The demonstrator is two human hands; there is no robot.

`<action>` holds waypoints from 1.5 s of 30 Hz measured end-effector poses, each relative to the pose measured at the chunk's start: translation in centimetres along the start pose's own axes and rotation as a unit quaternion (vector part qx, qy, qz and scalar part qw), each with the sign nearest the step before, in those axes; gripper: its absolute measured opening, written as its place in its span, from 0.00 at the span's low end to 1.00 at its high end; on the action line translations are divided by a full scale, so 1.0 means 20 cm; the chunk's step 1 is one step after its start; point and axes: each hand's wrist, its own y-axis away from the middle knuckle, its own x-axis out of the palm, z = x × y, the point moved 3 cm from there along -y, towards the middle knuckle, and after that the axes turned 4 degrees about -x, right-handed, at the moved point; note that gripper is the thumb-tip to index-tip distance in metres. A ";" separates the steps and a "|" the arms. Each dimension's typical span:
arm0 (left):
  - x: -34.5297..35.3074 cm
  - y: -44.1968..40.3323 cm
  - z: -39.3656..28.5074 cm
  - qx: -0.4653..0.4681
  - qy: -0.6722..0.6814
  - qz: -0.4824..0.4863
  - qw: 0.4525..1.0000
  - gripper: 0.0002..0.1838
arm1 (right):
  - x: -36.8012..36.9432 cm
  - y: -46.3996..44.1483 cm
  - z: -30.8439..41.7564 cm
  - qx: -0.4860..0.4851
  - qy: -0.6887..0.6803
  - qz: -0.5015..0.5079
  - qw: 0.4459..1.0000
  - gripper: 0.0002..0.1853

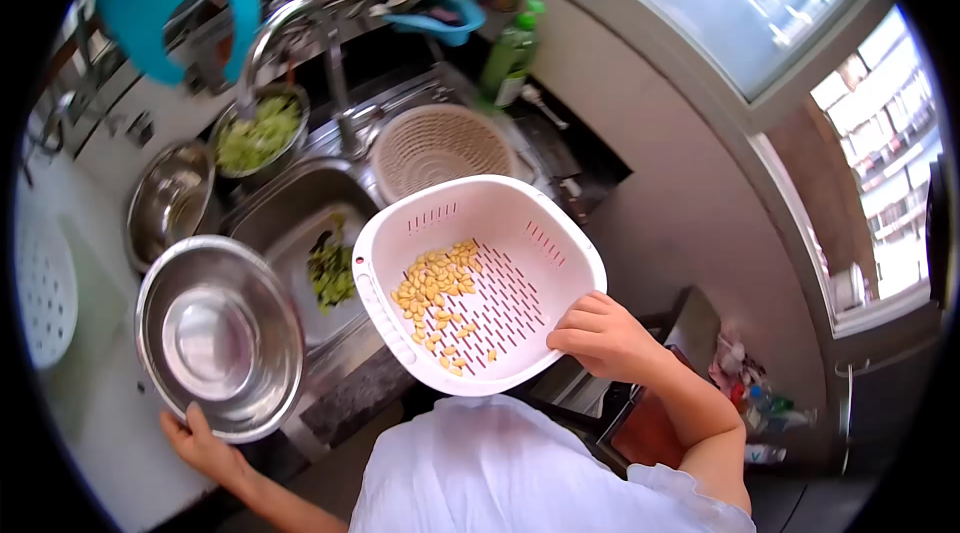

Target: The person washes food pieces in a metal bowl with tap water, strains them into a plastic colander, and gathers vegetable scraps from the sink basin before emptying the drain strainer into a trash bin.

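My right hand (592, 338) grips the right rim of a white slotted colander (500, 195), which is tilted toward me. Pale yellow beans (437, 278) lie in a loose heap on the left of its floor. With my left hand (203, 446) I hold a stainless steel bowl (212, 338) by its lower rim, thumb on the inside. Nothing shows inside that bowl. The bowl and colander are apart, both held in front of the sink. Some of my left fingers are hidden beneath the bowl.
Green vegetable scraps (331, 268) lie in the sink (285, 218). Behind it are a chrome faucet (340, 83), a bowl of chopped greens (260, 138), another metal bowl (172, 201), a beige basket (440, 148) and a green soap bottle (508, 58). A window stands at the right.
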 end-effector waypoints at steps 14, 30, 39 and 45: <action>0.93 0.34 -0.43 -0.064 0.030 0.094 0.993 0.16 | -1.66 1.33 -0.41 0.422 0.460 -0.252 0.739 0.11; 1.32 0.64 -0.62 -0.126 0.210 0.119 0.962 0.05 | -1.93 2.33 -2.40 0.606 0.308 -0.063 0.731 0.22; 1.09 0.47 -0.47 0.048 -0.010 -0.001 0.999 0.10 | -1.80 1.49 -1.58 0.401 0.419 -0.333 0.744 0.13; 0.92 0.32 -0.38 0.358 -0.286 -0.017 0.889 0.14 | -1.43 1.10 -1.49 0.294 0.232 -0.344 0.861 0.17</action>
